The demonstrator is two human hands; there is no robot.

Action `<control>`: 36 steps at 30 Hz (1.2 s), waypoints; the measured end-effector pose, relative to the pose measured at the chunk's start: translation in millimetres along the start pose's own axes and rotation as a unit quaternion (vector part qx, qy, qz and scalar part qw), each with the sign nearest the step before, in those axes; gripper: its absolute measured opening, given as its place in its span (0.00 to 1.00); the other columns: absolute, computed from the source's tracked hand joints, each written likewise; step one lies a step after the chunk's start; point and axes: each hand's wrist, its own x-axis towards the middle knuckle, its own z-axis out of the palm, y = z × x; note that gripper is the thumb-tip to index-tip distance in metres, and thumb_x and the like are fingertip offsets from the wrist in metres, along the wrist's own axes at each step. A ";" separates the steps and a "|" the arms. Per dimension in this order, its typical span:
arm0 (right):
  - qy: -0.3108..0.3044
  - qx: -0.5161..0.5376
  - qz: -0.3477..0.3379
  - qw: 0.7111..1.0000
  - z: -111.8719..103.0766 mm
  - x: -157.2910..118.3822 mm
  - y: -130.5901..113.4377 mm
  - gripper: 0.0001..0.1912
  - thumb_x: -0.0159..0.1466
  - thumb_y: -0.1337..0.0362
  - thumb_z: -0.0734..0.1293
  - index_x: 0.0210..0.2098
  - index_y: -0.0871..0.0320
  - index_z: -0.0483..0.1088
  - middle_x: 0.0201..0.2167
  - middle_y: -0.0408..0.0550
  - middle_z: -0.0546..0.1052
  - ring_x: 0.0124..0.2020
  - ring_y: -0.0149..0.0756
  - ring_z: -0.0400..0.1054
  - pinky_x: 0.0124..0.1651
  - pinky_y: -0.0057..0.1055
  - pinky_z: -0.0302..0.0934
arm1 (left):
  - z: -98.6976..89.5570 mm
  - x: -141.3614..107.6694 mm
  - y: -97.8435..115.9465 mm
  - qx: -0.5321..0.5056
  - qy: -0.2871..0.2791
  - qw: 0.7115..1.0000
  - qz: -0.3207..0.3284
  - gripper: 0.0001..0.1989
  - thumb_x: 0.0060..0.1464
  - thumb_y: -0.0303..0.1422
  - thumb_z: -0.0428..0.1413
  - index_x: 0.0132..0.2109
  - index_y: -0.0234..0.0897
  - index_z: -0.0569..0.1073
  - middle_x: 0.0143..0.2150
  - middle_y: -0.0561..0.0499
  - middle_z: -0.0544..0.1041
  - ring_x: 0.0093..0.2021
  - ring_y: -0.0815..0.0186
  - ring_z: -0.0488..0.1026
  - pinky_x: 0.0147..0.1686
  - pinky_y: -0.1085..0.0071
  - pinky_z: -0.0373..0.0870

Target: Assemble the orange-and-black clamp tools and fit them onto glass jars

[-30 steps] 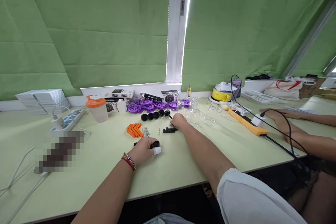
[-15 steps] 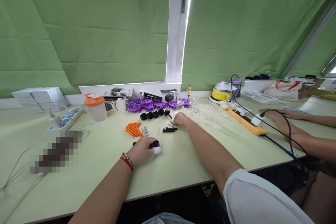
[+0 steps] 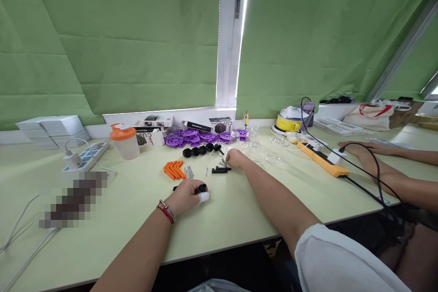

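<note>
My left hand (image 3: 187,195), with white tape on the thumb, is closed around a black plastic tube (image 3: 202,188) just above the table's front part. My right hand (image 3: 235,159) reaches farther out, its fingers pinched at the metal springs (image 3: 223,163); whether a spring is between the fingertips is hidden. Below those fingers lie black rod-shaped parts (image 3: 221,170). Tiny screws (image 3: 206,171), metal pins (image 3: 189,172) and orange bent pieces (image 3: 174,170) lie to the left. Several black round knobs (image 3: 202,149) form a row behind them.
Purple wheel-like parts (image 3: 190,135) and printed boxes (image 3: 150,137) line the back. Clear cups (image 3: 255,147) stand right of them. A shaker bottle (image 3: 125,141) is at left. An orange power strip (image 3: 323,159) lies at right, near another person's arms (image 3: 386,173).
My right hand has shifted very slightly at the springs, its fingers still pinched. My left hand stays nearly in place with the black tube.
</note>
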 end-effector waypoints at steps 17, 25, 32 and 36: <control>-0.036 0.154 -0.020 0.987 -5.4 -8.3 -2.3 0.12 0.58 0.73 0.64 0.40 0.63 0.76 0.39 0.52 0.78 0.39 0.37 0.70 0.36 0.25 0.62 | 0.4 0.9 0.1 -0.006 0.001 1.000 0.003 0.14 0.49 0.42 0.55 0.27 0.35 0.67 0.24 0.56 0.60 0.25 0.71 0.56 0.26 0.74 0.55; -0.099 0.372 -0.096 0.918 -10.7 -63.5 -34.7 0.08 0.58 0.71 0.62 0.36 0.62 0.72 0.32 0.46 0.76 0.29 0.27 0.65 0.30 0.23 0.58 | 0.9 0.5 -0.2 -0.005 0.004 1.000 0.006 0.15 0.49 0.44 0.55 0.27 0.35 0.68 0.24 0.56 0.62 0.25 0.71 0.57 0.26 0.74 0.56; -0.115 0.513 -0.173 0.833 13.0 -107.9 -50.1 0.22 0.57 0.69 0.64 0.51 0.54 0.63 0.31 0.43 0.73 0.30 0.29 0.65 0.30 0.25 0.56 | 2.8 0.7 -2.0 0.002 0.012 1.000 0.014 0.15 0.49 0.43 0.55 0.27 0.35 0.67 0.23 0.57 0.60 0.25 0.72 0.55 0.27 0.74 0.56; -0.076 0.523 -0.222 0.819 31.0 -113.3 -52.9 0.15 0.59 0.67 0.64 0.47 0.53 0.66 0.31 0.42 0.70 0.39 0.32 0.68 0.43 0.31 0.61 | 3.4 1.3 -3.5 0.007 0.021 1.000 0.013 0.14 0.49 0.43 0.55 0.28 0.34 0.68 0.23 0.56 0.61 0.25 0.71 0.56 0.27 0.73 0.57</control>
